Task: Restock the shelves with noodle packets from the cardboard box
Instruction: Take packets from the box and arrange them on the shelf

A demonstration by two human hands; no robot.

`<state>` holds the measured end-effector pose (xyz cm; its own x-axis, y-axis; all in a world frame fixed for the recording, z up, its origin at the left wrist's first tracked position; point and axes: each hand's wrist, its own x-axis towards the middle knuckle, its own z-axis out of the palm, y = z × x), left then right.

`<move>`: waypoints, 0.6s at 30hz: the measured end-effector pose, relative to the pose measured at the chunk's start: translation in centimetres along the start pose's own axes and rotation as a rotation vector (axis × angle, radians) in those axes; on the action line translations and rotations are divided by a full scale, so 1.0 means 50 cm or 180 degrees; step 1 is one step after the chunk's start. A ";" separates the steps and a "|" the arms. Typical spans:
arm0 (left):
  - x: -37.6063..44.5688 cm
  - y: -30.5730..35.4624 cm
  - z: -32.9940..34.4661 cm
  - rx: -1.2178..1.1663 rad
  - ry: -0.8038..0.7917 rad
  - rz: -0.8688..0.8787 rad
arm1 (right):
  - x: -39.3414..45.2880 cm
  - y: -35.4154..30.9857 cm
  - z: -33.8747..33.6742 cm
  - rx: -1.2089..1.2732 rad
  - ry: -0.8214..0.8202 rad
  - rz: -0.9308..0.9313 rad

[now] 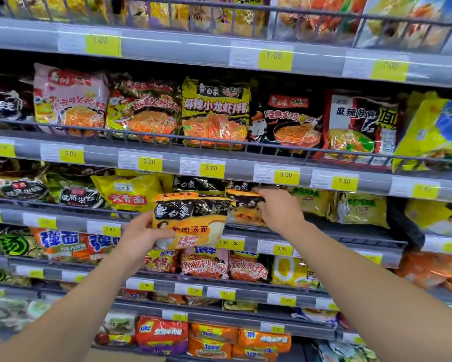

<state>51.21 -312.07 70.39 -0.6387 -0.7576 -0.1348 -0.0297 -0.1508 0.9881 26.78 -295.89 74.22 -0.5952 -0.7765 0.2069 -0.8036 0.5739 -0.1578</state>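
A noodle packet point(190, 220), orange with a black band across its top, is held upright in the left hand point(141, 235) in front of the third shelf point(324, 229) from the top of the view, thumb across its lower left face and fingers closed behind it. It hangs in the air just ahead of the shelf's front rail, not yet resting on it. The right hand point(279, 209) reaches further in, to the right of the held packet, with fingers curled over the top edge of a second packet point(245, 207) of the same orange and black design that stands on that shelf; the hand grips or presses that packet, and the two packets overlap slightly in the view. Both forearms stretch up from the bottom corners of the picture. To the left on the same shelf stand a yellow packet point(128, 192) and dark green packets point(73, 192); to the right stand yellow-green packets point(360, 207), with a bare gap of shelf below the right hand. The shelf above point(167, 150) carries a row of pink, yellow, black and red packets behind a wire rail, with yellow price tags point(210, 168) along its edge, several reading 3.00. More shelves of orange, red and yellow packets fill the lower rows. The cardboard box is not in view.
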 end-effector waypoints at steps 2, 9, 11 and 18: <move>-0.007 -0.004 0.013 0.0112 0.0012 -0.0042 | 0.007 -0.001 0.011 -0.0196 -0.0015 0.0012; -0.035 -0.028 0.037 0.0102 0.0274 -0.0145 | 0.029 -0.010 0.039 -0.0512 0.0078 -0.0044; -0.038 -0.032 0.043 0.0074 0.0252 -0.0189 | 0.014 -0.006 0.039 -0.0630 0.0175 -0.0177; -0.044 -0.039 0.081 -0.0152 0.0163 -0.0185 | -0.063 0.032 0.074 -0.0558 0.1127 -0.1103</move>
<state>49.53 -307.54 69.08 -0.5967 -0.7780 -0.1966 -0.0280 -0.2246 0.9740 27.36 -293.49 69.77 -0.2349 -0.8103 0.5368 -0.9240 0.3576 0.1355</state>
